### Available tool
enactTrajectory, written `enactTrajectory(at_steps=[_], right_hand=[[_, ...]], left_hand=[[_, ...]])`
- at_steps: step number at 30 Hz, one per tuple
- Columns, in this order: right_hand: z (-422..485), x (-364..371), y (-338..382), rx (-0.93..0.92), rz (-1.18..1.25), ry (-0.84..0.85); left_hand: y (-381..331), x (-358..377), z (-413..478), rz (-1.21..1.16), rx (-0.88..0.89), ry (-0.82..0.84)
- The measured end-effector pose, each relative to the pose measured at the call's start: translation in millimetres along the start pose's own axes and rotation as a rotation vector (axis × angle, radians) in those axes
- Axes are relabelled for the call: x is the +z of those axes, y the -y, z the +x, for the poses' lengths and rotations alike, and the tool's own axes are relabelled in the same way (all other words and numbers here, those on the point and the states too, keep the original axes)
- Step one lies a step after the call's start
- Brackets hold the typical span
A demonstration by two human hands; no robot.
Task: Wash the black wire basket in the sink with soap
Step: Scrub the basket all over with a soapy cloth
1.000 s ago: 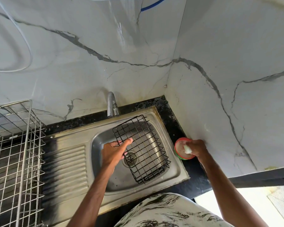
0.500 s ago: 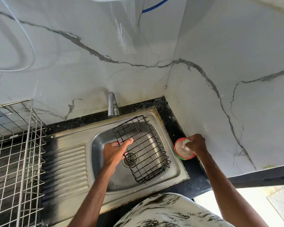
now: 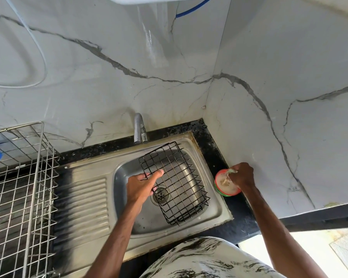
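Observation:
The black wire basket [image 3: 181,177] stands tilted in the steel sink [image 3: 215,209], its far edge up near the tap [image 3: 139,128]. My left hand [image 3: 142,187] grips the basket's left rim, thumb over the wire. On the black counter to the right of the sink sits a round red-and-green soap tub [image 3: 222,187] with pale soap inside. My right hand [image 3: 242,175] is over the tub and pinches a pale green scrubber [image 3: 231,171], pressing it into the soap.
A large silver wire dish rack [image 3: 22,187] stands on the left beside the ribbed drainboard [image 3: 82,207]. Marble-look walls close in behind and to the right, forming a corner. A white hose [image 3: 38,57] loops on the left wall.
My right hand has shifted slightly up over the soap tub and turned the scrubber in it. My left hand and the basket have stayed put.

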State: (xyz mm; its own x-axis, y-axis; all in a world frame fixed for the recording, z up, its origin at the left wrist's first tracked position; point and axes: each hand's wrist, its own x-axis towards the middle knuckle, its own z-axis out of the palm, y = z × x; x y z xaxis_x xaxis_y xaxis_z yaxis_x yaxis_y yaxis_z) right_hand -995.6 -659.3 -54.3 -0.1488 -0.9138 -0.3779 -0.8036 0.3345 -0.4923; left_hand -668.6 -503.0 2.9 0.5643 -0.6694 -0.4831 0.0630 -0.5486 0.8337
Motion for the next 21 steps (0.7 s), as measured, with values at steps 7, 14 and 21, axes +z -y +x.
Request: enactTrajectory(at_steps=[7, 14, 21], right_hand=[[-7.3, 0.5, 5.5, -0.037, -0.008, -0.042], [-41.6, -13.9, 45.7, -0.153, 0.429, 0.231], [-64.7, -3.6, 102.1, -0.323, 0.514, 0.522]], left_hand=[[1.9, -3.4, 0.0, 0.012, 0.013, -0.018], [5.5, -6.5, 3.1, 0.014, -0.001, -0.008], [-7.5, -7.8, 0.4, 0.014, 0.033, 0.029]])
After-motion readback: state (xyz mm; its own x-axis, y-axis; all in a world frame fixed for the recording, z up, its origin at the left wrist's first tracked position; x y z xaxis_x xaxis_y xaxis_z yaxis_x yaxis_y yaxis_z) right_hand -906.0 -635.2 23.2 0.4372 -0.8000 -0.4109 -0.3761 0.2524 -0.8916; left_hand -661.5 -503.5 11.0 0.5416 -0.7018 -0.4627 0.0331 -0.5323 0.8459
